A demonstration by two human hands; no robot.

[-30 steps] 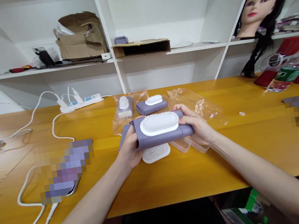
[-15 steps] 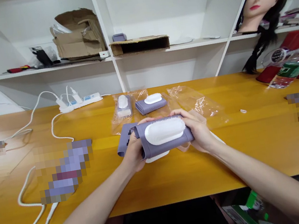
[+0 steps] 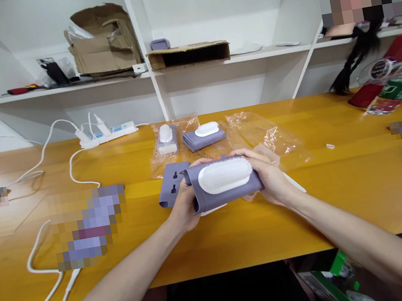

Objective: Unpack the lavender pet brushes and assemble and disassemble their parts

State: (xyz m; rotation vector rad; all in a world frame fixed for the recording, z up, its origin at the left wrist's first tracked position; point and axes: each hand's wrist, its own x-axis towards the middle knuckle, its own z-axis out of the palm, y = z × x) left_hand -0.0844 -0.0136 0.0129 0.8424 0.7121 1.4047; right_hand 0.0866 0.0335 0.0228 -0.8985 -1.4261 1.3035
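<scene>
Both hands hold a purple plastic case (image 3: 228, 198) above the front half of the table. A white oval piece (image 3: 225, 175) with a rough, bristly edge sits on its upper face. My left hand (image 3: 184, 205) is closed on the case's left end. My right hand (image 3: 272, 179) wraps round the right end, fingers along the far side. Partly behind my left hand lies a flat purple panel (image 3: 171, 185) with black keyhole-shaped slots. White parts show from under the case. Farther back are another purple case with a white oval top (image 3: 204, 137) and a similar bagged one (image 3: 167, 139).
Crinkled clear plastic (image 3: 265, 134) lies behind my right hand, and a small white ring (image 3: 330, 146) is farther right. A power strip (image 3: 117, 132) with white cables stands back left. A blurred-out purple item (image 3: 93, 225) lies left, a bottle (image 3: 391, 90) right. Shelves hold cardboard boxes (image 3: 104, 46).
The view has shifted slightly. The case and both hands sit a little farther right, and more of the slotted panel shows beside my left hand. The grip looks the same.
</scene>
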